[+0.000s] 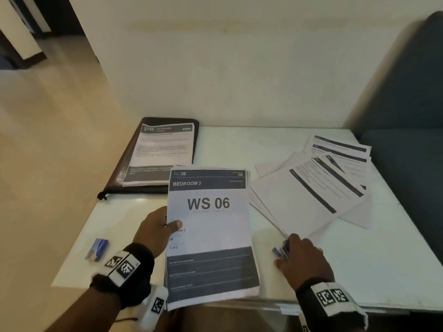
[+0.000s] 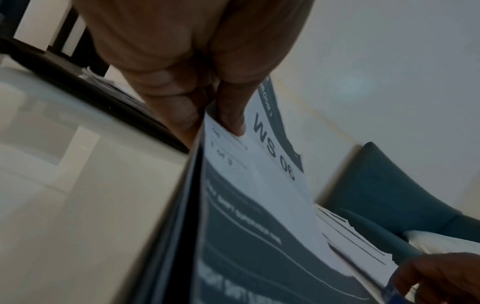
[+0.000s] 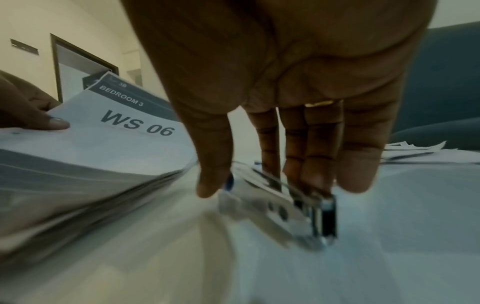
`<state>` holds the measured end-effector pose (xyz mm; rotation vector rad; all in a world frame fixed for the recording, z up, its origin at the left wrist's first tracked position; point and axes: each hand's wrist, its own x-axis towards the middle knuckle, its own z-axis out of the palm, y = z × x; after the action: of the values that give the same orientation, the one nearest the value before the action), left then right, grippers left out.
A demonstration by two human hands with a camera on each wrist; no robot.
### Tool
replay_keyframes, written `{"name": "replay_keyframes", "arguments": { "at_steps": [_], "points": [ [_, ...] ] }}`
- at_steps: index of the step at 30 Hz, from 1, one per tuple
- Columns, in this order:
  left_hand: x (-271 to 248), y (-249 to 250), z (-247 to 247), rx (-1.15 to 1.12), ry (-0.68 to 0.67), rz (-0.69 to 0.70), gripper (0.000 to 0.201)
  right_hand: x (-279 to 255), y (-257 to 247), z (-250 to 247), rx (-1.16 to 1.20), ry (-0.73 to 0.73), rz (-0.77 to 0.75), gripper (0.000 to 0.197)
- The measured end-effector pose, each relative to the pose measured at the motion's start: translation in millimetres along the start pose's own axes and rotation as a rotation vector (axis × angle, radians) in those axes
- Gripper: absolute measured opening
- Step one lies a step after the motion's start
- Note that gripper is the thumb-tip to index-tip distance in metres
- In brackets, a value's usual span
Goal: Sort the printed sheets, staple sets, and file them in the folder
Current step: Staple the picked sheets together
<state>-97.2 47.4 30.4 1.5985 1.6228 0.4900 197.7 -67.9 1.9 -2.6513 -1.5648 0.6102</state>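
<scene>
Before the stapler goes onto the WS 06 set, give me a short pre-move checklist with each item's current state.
1. Left hand grips the WS 06 set: ok.
2. Right hand holds the stapler: ok.
3. Sheet edges squared: not ok, they fan out in the right wrist view.
4. Set complete, top page reads 1 of 3: cannot tell.
5. Stapler loaded: cannot tell.
6. Folder open to receive, a sheet already inside: ok.
</scene>
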Motion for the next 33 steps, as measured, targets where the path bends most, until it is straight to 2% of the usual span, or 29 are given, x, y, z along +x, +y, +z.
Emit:
{"name": "replay_keyframes", "arguments": {
  "at_steps": [2,5,8,10,12,15,17,19,20,22,24,28,31,33],
  "points": [
    [-5.0,4.6,-10.3,-0.067,0.003,0.057,0.015,4.5,-8.5,-9.2,0.042,0.077,-0.056,0.055],
    [-17.1,9.4,-22.5,-0.172,0.006,0.111,0.018,6.8,-33.0,-32.1,0.565,0.148,-0.208,0.061],
    [-26.1,15.5,-28.9,-0.28,-0.021,0.133,0.022,5.4,-63.4,-51.9,1.102,-0.074,-0.321,0.047],
    [-29.9,16.0,-30.0,-0.304,-0.038,0.126,0.023,5.1,-75.1,-56.5,1.25,-0.122,-0.345,0.03],
    [-32.7,18.2,-30.0,-0.343,-0.028,0.136,0.024,2.9,-83.1,-59.2,1.257,-0.059,-0.38,0.02],
    [-38.9,34.6,-33.9,-0.451,0.04,0.196,0.023,-1.9,-88.4,-58.2,1.233,0.047,-0.406,0.016],
    [-43.7,52.5,-39.3,-0.595,0.106,0.245,0.019,-7.3,-91.1,-58.3,1.206,0.103,-0.435,0.021],
    [-48.1,71.0,-44.7,-0.725,0.165,0.282,0.018,-13.1,-92.6,-60.0,1.211,0.154,-0.499,0.036],
    [-49.3,77.3,-45.8,-0.773,0.188,0.294,0.018,-16.2,-92.8,-61.8,1.235,0.177,-0.521,0.037],
    [-50.3,83.1,-45.2,-0.833,0.223,0.32,0.017,-23.0,-92.1,-69.2,1.293,0.214,-0.571,0.025],
    [-50.7,82.8,-41.6,-0.813,0.268,0.344,0.019,-28.9,-89.0,-76.3,1.336,0.232,-0.604,0.024],
    [-45.5,70.5,-30.6,-0.693,0.289,0.39,0.048,-28.8,-80.9,-76.4,1.271,0.186,-0.649,0.034],
    [-39.3,71.5,-27.9,-0.632,0.288,0.432,0.057,-25.8,-81.9,-74.2,1.194,0.162,-0.645,0.024],
    [-34.3,73.7,-30.5,-0.619,0.279,0.466,0.055,-24.0,-84.1,-75.1,1.186,0.155,-0.608,0.025]
  ]
}}
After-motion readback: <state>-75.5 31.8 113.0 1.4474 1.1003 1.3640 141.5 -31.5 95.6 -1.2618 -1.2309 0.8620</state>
